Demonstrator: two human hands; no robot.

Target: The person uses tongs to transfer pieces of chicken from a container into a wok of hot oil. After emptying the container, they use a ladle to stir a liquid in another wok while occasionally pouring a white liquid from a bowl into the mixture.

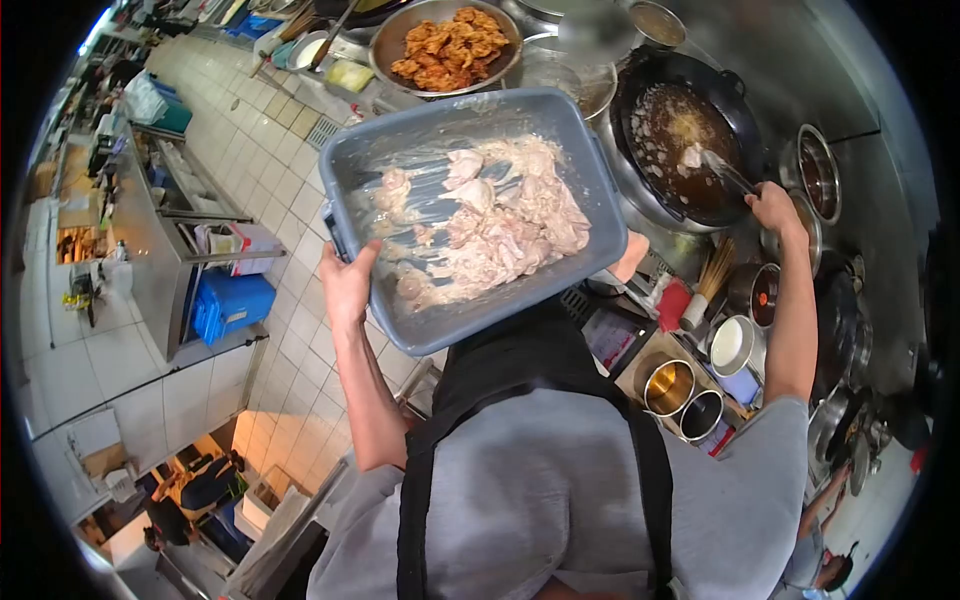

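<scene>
The left hand [347,283] has its fingers clamped on the near rim of the grey tub [400,150] of battered chicken [500,220], tilting it wokward; the right hand [775,207] grips tongs [728,172] over the wok [690,130].

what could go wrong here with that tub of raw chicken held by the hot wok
The grey tub is tilted and gripped only by the left hand, so battered chicken might slide out. The right hand works tongs over the oil-filled wok, so splashes could burn it.
</scene>
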